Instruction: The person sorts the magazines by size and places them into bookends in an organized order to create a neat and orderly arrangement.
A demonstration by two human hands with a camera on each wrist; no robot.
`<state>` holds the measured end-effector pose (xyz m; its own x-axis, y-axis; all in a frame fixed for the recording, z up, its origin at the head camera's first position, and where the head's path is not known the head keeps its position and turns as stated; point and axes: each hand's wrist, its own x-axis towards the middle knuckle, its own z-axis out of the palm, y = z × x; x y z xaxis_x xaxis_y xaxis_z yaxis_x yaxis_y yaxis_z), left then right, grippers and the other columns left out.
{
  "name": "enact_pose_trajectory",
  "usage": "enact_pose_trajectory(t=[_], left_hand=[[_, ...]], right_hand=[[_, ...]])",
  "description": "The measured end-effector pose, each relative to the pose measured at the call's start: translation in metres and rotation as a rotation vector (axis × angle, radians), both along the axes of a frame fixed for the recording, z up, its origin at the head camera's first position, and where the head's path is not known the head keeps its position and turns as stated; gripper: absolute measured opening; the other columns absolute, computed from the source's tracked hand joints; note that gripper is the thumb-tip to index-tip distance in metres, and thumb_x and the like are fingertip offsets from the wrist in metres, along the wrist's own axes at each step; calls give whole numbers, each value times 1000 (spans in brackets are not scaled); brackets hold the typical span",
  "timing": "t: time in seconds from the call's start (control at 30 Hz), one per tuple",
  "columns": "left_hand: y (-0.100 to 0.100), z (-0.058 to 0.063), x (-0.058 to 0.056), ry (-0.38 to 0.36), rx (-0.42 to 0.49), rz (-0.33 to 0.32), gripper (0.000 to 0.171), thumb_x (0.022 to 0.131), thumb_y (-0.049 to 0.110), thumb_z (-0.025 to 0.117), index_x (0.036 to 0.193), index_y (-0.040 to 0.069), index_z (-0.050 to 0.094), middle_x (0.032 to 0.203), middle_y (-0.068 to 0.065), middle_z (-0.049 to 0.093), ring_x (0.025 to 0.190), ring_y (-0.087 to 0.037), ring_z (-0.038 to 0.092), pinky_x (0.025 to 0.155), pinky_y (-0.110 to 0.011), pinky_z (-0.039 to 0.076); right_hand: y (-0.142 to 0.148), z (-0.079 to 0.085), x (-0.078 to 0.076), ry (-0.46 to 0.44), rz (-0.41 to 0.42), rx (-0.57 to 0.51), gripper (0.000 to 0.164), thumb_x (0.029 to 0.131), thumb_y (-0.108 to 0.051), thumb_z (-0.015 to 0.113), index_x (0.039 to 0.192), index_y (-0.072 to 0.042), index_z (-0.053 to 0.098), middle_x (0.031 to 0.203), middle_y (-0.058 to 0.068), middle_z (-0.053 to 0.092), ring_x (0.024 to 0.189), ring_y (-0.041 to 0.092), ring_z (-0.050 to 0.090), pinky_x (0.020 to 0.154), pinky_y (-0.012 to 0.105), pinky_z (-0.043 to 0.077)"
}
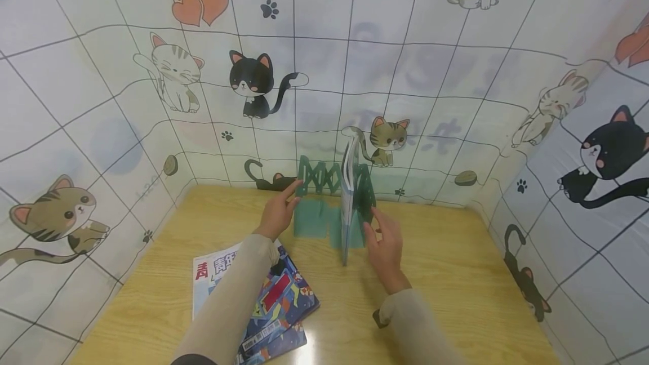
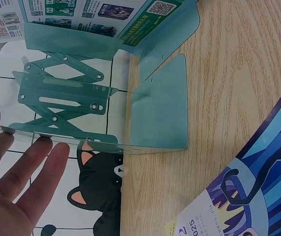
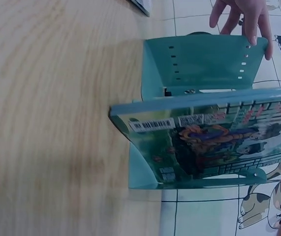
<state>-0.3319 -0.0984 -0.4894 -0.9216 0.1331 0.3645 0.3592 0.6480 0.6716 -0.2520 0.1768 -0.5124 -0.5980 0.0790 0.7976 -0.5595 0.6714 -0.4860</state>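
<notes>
A green metal expandable bookend [image 1: 310, 219] with crisscross links stands at the back of the table. Between its plates one magazine [image 1: 347, 207] stands upright, its spine facing me in the head view; its illustrated cover [image 3: 219, 140] shows in the right wrist view. My left hand [image 1: 278, 213] has its fingers spread, with the fingertips at the outer face of the left end plate [image 2: 160, 118]. On the other side my right hand [image 1: 387, 244] has its fingers extended at the right end plate; only a fingertip of it enters the right wrist view.
Several overlapping magazines [image 1: 276, 297] lie flat at the front left, partly under my left forearm. Behind the wooden table [image 1: 436, 275] rises a wall covering [image 1: 324, 72] printed with cartoon cats, close to the bookend's back.
</notes>
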Motion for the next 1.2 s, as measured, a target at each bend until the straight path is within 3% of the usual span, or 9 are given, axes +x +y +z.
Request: enact_pose_trajectory(t=[0.17,0.37,0.63,0.9,1.1,1.2], left_hand=[[0,1,2,9,2,-2,48,100,23,56,146,28,46,135,-8,57,66,-15,60,55,-33,45],[1,2,3,20,4,-6,49,100,20,57,146,27,45,128,-10,62,55,-14,54,48,-32,40],[2,2,5,9,2,-1,51,99,19,58,146,33,45,131,-8,60,54,-14,53,48,-32,40],[2,-2,1,-7,-1,4,52,98,17,59,146,33,45,117,-9,66,54,-14,52,48,-32,39],[2,0,3,17,1,-4,51,99,17,58,146,31,45,128,-9,62,53,-14,52,48,-31,39],[2,1,4,46,4,-11,51,99,16,58,146,28,46,118,-11,66,49,-14,49,46,-32,38]], right_hand=[[6,7,-13,29,-21,46,41,88,-10,69,127,0,61,124,16,61,105,35,53,85,47,41],[16,12,-30,-74,-6,104,49,88,-13,72,133,-1,55,136,20,50,123,40,44,101,55,34],[25,16,-40,-229,38,145,54,90,-16,70,139,-3,50,142,21,45,127,41,40,104,57,32],[26,15,-43,-345,44,182,59,92,-18,69,145,-11,45,146,17,42,132,37,36,107,54,30],[27,16,-50,-384,57,212,64,90,-14,70,148,-14,41,143,17,44,129,38,39,102,54,37],[28,16,-55,-452,85,201,70,90,-12,70,151,-18,35,146,15,43,128,36,43,95,49,45]])
